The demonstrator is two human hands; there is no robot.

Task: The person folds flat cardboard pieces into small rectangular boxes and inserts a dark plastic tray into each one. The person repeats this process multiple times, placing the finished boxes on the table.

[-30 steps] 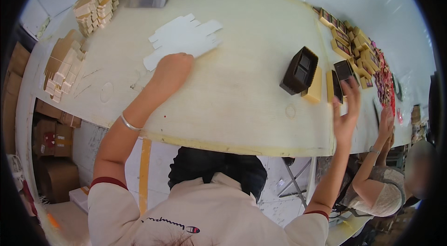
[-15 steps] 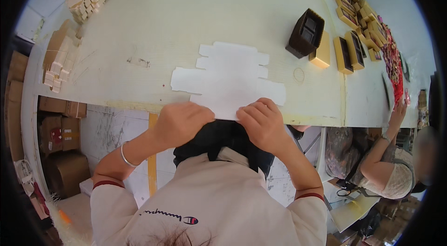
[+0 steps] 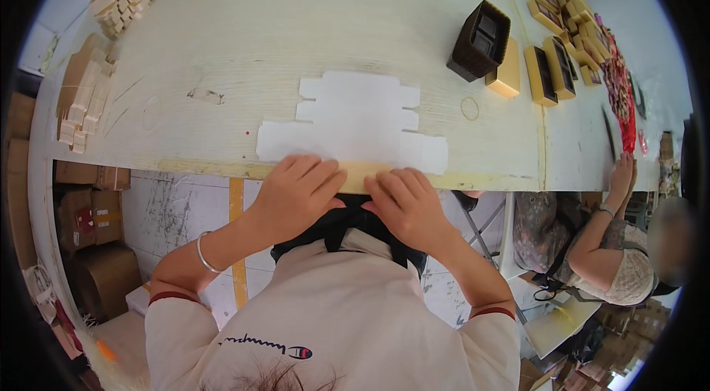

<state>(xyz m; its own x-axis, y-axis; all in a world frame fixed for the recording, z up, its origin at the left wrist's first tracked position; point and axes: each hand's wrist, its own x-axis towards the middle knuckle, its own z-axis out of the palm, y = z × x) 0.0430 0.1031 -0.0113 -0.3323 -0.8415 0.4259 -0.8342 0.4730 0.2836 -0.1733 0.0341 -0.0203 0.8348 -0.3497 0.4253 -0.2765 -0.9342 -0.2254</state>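
Observation:
A flat die-cut box blank point(image 3: 359, 113), white side up with tabs along both sides, lies at the table's near edge. Its near panel is folded over, so a yellow strip point(image 3: 356, 176) of the outer face shows. My left hand point(image 3: 299, 187) grips the left part of this folded panel, fingers on top and thumb toward me. On the right part, my right hand point(image 3: 408, 206) holds it the same way. The tips of both thumbs are partly below the panel.
Dark brown plastic trays point(image 3: 479, 39) stand stacked beside a yellow box point(image 3: 505, 73). A rubber band point(image 3: 470, 108) lies nearby. Bundled blanks point(image 3: 85, 99) sit at the left edge. Filled yellow boxes point(image 3: 553, 73) and red cords point(image 3: 625, 102) lie right, by another person point(image 3: 606, 258).
The blank's near panel has been folded over, and its yellow face now shows between my hands. My fingers have come over the top of the fold. The view has shifted slightly.

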